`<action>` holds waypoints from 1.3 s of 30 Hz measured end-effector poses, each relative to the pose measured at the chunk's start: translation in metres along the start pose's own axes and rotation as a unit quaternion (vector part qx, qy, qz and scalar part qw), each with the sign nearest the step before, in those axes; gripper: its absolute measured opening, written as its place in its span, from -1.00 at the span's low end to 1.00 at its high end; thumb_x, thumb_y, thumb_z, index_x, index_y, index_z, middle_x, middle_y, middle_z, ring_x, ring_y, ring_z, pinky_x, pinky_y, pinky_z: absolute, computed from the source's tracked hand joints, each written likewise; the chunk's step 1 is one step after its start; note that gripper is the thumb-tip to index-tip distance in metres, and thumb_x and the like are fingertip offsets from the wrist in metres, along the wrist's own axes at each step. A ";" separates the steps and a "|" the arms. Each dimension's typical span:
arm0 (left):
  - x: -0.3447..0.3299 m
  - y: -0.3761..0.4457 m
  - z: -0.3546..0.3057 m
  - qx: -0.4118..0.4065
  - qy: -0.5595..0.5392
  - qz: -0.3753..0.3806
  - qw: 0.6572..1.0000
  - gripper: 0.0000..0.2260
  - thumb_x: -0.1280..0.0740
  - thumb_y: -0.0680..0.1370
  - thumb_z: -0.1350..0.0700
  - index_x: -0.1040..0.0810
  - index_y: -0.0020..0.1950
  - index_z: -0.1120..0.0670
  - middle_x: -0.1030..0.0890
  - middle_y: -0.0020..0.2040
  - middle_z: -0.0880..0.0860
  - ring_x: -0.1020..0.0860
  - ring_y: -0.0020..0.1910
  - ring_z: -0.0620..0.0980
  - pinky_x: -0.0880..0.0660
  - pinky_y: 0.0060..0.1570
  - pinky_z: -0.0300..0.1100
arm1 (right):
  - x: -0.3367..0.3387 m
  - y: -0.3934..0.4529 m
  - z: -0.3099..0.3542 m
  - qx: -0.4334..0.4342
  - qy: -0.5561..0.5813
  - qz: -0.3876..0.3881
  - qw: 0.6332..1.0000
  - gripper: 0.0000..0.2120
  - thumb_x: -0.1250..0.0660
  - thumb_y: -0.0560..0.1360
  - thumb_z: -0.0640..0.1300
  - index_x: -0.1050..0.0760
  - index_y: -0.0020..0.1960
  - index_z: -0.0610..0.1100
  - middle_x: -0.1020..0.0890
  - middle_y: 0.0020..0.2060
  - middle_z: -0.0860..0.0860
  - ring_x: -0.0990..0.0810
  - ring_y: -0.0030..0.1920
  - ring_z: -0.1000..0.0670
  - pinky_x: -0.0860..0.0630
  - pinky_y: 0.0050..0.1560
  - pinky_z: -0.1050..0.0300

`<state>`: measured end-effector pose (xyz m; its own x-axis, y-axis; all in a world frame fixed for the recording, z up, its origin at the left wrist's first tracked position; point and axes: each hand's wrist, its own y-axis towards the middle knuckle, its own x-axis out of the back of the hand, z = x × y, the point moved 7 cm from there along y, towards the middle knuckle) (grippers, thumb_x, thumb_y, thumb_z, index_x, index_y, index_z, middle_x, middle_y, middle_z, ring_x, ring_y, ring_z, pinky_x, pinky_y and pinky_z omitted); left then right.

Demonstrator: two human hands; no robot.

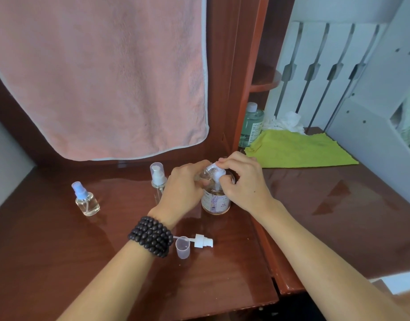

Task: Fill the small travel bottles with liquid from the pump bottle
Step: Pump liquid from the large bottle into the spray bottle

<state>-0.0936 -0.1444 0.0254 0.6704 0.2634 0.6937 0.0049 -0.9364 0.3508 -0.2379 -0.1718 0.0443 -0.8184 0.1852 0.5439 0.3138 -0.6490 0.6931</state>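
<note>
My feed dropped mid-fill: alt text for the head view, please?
Left hand tilts a small uncapped bottle against the pump bottle's nozzle while the right hand presses the pump; a removed pump cap lies nearer.

One head-worn view looks forward and down, close over the desk (pixel 222 262).

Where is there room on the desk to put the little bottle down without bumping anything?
Bare wood lies between the blue-capped spray bottle and the left forearm, and on the glossy top below the green cloth. It is crowded around the pump bottle, both hands, and the loose pump head and cap.
</note>
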 end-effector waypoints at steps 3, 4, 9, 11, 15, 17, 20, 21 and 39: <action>0.004 0.003 -0.001 -0.002 -0.003 0.015 1.000 -0.64 -0.36 0.47 0.25 -0.58 0.14 -0.15 -0.64 -0.16 -0.05 -0.58 -0.11 -0.02 -0.55 -0.04 0.07 | 0.003 0.003 0.003 0.002 0.004 -0.001 1.000 -0.62 -0.17 0.35 -0.14 -0.70 -0.02 -0.19 -0.67 -0.10 -0.02 -0.58 0.06 0.19 -0.38 0.05 0.10; 0.005 0.003 -0.001 0.000 -0.003 0.016 1.000 -0.65 -0.36 0.47 0.24 -0.58 0.14 -0.16 -0.63 -0.15 -0.05 -0.58 -0.11 -0.03 -0.55 -0.03 0.07 | 0.003 0.002 0.003 0.002 0.005 -0.001 1.000 -0.61 -0.17 0.35 -0.14 -0.70 0.00 -0.19 -0.67 -0.08 -0.02 -0.58 0.07 0.19 -0.37 0.08 0.12; 0.006 0.003 0.000 0.001 -0.002 0.002 1.000 -0.65 -0.39 0.49 0.23 -0.57 0.17 -0.15 -0.64 -0.14 -0.05 -0.58 -0.10 -0.03 -0.54 0.00 0.06 | 0.004 0.002 0.004 0.007 -0.002 0.001 1.000 -0.63 -0.22 0.35 -0.21 -0.70 0.04 -0.20 -0.67 -0.04 -0.03 -0.58 0.07 0.16 -0.39 0.12 0.09; 0.004 0.004 0.001 0.003 0.000 0.004 1.000 -0.65 -0.39 0.49 0.22 -0.57 0.17 -0.16 -0.65 -0.12 -0.05 -0.58 -0.09 -0.02 -0.54 0.00 0.06 | 0.004 0.002 0.002 0.003 -0.001 -0.003 1.000 -0.66 -0.27 0.33 -0.29 -0.70 0.02 -0.20 -0.68 -0.06 -0.03 -0.58 0.07 0.16 -0.42 0.11 0.03; 0.001 0.003 0.001 0.001 -0.003 0.004 1.000 -0.64 -0.40 0.47 0.26 -0.60 0.17 -0.11 -0.66 -0.09 -0.03 -0.60 -0.05 0.01 -0.55 0.01 0.07 | 0.002 0.000 0.000 0.000 0.000 -0.005 1.000 -0.69 -0.27 0.32 -0.30 -0.71 -0.03 -0.21 -0.67 -0.13 -0.03 -0.59 0.05 0.18 -0.49 0.07 -0.10; 0.000 0.001 0.002 0.002 -0.003 -0.001 1.000 -0.64 -0.41 0.47 0.26 -0.61 0.18 -0.10 -0.67 -0.08 -0.02 -0.61 -0.04 0.02 -0.55 0.01 0.08 | 0.001 0.000 0.001 -0.002 0.005 -0.003 1.000 -0.68 -0.23 0.36 -0.23 -0.71 -0.03 -0.21 -0.67 -0.14 -0.02 -0.59 0.05 0.19 -0.50 0.06 -0.12; 0.002 0.002 0.002 0.003 -0.005 0.003 1.000 -0.66 -0.40 0.46 0.19 -0.56 0.17 -0.15 -0.67 -0.08 -0.02 -0.61 -0.03 0.04 -0.55 0.02 0.10 | 0.002 -0.001 0.003 0.000 0.004 -0.003 1.000 -0.67 -0.24 0.36 -0.23 -0.70 0.01 -0.20 -0.67 -0.10 -0.02 -0.60 0.08 0.16 -0.47 0.09 -0.09; 0.004 0.003 0.001 0.002 -0.005 0.006 1.000 -0.67 -0.38 0.45 0.16 -0.55 0.16 -0.16 -0.67 -0.09 -0.02 -0.61 -0.04 0.04 -0.55 0.02 0.10 | 0.003 -0.001 0.004 0.004 0.001 -0.005 1.000 -0.66 -0.24 0.36 -0.25 -0.70 0.03 -0.20 -0.67 -0.07 -0.02 -0.59 0.08 0.15 -0.46 0.10 -0.06; 0.002 0.003 0.005 -0.001 -0.009 0.003 1.000 -0.66 -0.44 0.47 0.24 -0.61 0.17 -0.09 -0.68 -0.10 -0.02 -0.60 -0.06 0.03 -0.54 0.02 0.08 | -0.002 -0.002 0.003 0.032 -0.040 -0.008 0.999 -0.66 -0.21 0.34 -0.26 -0.69 -0.01 -0.24 -0.65 -0.12 -0.03 -0.62 0.02 0.12 -0.42 0.05 0.01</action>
<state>-0.0891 -0.1479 0.0248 0.6839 0.2528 0.6844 -0.0006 -0.9379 0.3470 -0.2355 -0.1691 0.0430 -0.7839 0.2553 0.5660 0.3328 -0.5968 0.7301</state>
